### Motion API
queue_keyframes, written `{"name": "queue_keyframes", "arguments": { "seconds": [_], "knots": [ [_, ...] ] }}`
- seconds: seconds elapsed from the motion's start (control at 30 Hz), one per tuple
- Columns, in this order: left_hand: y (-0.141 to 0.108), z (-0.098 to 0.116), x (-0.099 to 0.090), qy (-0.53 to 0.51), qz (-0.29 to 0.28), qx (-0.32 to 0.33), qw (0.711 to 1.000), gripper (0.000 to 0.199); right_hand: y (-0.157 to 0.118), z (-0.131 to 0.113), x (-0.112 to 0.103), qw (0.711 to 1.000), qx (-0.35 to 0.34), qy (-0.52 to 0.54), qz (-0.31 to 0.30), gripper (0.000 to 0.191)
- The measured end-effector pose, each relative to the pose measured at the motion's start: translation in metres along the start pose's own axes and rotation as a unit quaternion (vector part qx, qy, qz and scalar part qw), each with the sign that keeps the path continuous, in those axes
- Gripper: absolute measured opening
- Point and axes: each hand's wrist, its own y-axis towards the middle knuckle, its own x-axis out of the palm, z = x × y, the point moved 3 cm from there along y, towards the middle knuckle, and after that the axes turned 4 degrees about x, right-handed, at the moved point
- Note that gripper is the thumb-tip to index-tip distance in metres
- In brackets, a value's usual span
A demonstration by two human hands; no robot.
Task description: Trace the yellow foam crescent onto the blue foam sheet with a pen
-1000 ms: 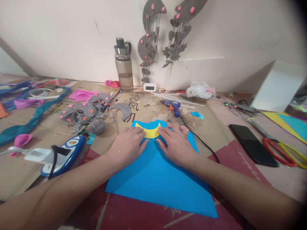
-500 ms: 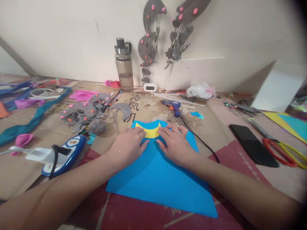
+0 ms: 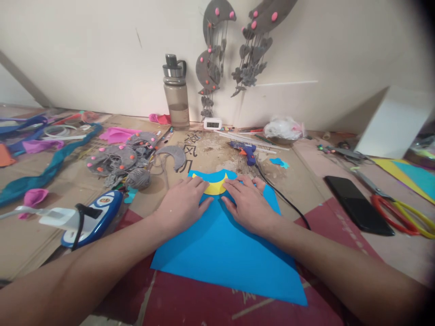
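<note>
A yellow crescent (image 3: 215, 187) lies on a large blue sheet (image 3: 231, 262) near its far edge, which has a curved cut-out. My left hand (image 3: 185, 201) rests flat on the left end of the crescent, fingertips pressing it down. On the other end lie the fingers of my right hand (image 3: 249, 203), stretched out flat as well. Both thumbs touch the blue sheet below the crescent. Each hand partly covers an end of the yellow piece.
Behind the sheet lie a blue glue gun (image 3: 249, 154) with a black cord and a grey crescent (image 3: 175, 156). A power strip (image 3: 105, 217) is at left; a phone (image 3: 356, 206) and scissors (image 3: 396, 217) at right. A bottle (image 3: 178, 99) stands by the wall.
My left hand has slid slightly to the right over the crescent, covering more of its left end. My right hand stays nearly still.
</note>
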Motion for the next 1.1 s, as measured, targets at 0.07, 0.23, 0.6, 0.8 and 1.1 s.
{"name": "queue_keyframes", "arguments": {
  "seconds": [0.07, 0.23, 0.6, 0.8, 1.1],
  "knots": [
    [0.001, -0.003, 0.002, -0.010, 0.007, 0.016, 1.000, 0.030, 0.000, 0.000, 0.000, 1.000, 0.006, -0.004, 0.005, 0.035],
    [0.005, -0.010, 0.005, -0.061, 0.035, 0.029, 0.997, 0.024, 0.001, -0.001, -0.001, 1.000, -0.017, 0.001, 0.004, 0.037],
    [0.012, -0.028, 0.016, -0.122, 0.089, 0.020, 0.988, 0.045, 0.003, -0.001, -0.004, 0.997, -0.052, 0.049, -0.022, 0.037],
    [0.017, -0.032, 0.020, -0.071, 0.057, 0.001, 0.996, 0.041, 0.005, -0.001, -0.003, 0.998, -0.041, 0.033, -0.042, 0.043],
    [0.034, -0.042, 0.020, -0.071, 0.053, 0.002, 0.996, 0.032, 0.008, -0.006, -0.013, 0.997, -0.008, 0.013, -0.072, 0.034]
  ]
}}
